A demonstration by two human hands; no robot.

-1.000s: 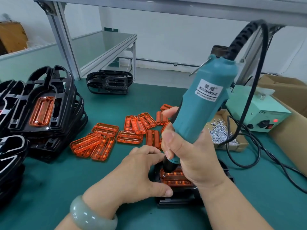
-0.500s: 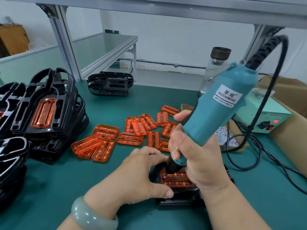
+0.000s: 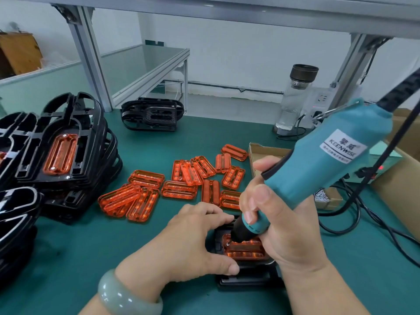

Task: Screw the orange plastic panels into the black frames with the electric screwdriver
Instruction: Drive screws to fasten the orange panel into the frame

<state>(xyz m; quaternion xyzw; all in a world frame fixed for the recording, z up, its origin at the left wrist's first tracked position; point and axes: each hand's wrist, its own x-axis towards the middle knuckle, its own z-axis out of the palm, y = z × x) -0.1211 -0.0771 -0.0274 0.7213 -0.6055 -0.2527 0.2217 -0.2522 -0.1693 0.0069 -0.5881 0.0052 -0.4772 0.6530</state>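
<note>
My right hand [image 3: 279,226] grips the teal electric screwdriver [image 3: 318,164], tilted to the right, its black tip resting on a screw at the left end of an orange panel [image 3: 247,248]. That panel lies in a black frame [image 3: 245,280] on the green mat near the front edge. My left hand [image 3: 188,244] presses on the frame's left side, thumb along its front. Several loose orange panels [image 3: 179,189] lie scattered behind the hands.
Stacks of black frames [image 3: 68,155], the top one with an orange panel fitted, stand at the left. One more black frame [image 3: 152,114] lies at the back. A cardboard box of screws [image 3: 327,196], a power unit, cables and a glass bottle [image 3: 295,98] are at the right.
The screwdriver has tipped further to the right and its tip has moved to the left end of the panel. My left hand has stayed on the frame.
</note>
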